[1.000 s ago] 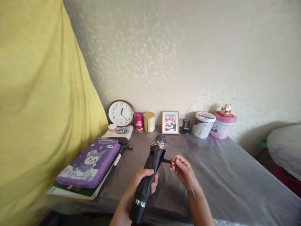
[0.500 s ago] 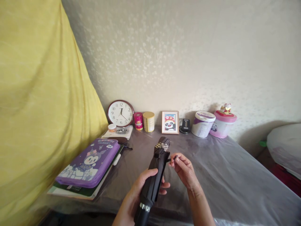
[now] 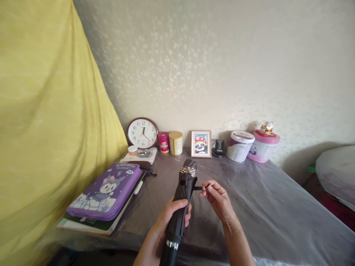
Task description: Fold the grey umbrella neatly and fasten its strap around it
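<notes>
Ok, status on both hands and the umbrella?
Left hand around folded umbrella. Right hand pinching its strap, held out sideways. Purple case off to the left, touching neither hand.

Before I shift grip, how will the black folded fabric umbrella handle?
The umbrella is likely stiff lengthwise, projecting straight beyond the left hand. Its gathered cloth may squash; the narrow black strap the right hand pinches probably flops.
</notes>
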The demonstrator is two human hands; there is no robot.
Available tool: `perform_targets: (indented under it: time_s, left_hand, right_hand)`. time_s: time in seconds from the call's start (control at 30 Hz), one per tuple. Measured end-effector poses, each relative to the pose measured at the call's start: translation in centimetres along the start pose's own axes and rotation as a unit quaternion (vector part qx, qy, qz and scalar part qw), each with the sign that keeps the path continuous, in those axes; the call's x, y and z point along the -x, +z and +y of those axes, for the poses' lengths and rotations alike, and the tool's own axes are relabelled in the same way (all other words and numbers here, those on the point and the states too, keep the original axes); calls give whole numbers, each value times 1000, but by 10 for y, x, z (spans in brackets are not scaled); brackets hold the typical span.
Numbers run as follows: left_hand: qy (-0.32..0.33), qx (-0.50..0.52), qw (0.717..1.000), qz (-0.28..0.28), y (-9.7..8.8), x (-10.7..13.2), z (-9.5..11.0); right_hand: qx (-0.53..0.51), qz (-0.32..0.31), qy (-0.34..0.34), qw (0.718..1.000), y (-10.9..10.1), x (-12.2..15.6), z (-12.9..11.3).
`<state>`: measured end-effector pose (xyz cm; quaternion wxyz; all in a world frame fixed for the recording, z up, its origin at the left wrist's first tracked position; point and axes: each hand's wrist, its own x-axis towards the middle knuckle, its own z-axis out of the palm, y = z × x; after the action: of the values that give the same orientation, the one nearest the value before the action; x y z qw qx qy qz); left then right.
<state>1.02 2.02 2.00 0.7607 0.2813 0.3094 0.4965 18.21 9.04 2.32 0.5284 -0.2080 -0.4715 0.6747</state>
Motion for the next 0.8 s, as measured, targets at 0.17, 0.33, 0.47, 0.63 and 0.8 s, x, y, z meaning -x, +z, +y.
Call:
perform_targets:
  time_s: [0.17, 0.33, 0.47, 0.63, 0.8]
  left_hand:
    - [28, -2, 1000, 9, 3, 5, 7]
    - [48, -71, 995, 59, 5, 5, 8]
    - [58, -134, 986, 80, 6, 2, 7]
    - [51, -167, 978, 110, 11, 4, 7]
    - [56, -204, 970, 120, 12, 4, 4]
  right_hand:
    - [-4, 18, -7, 1000, -11, 0, 0]
    - [9, 0, -9, 1000, -8, 0, -2]
    - [58, -18, -12, 998, 1, 1, -5]
    - [141, -47, -23, 989, 12, 1, -9]
    - [194, -86, -29, 977, 20, 1, -13]
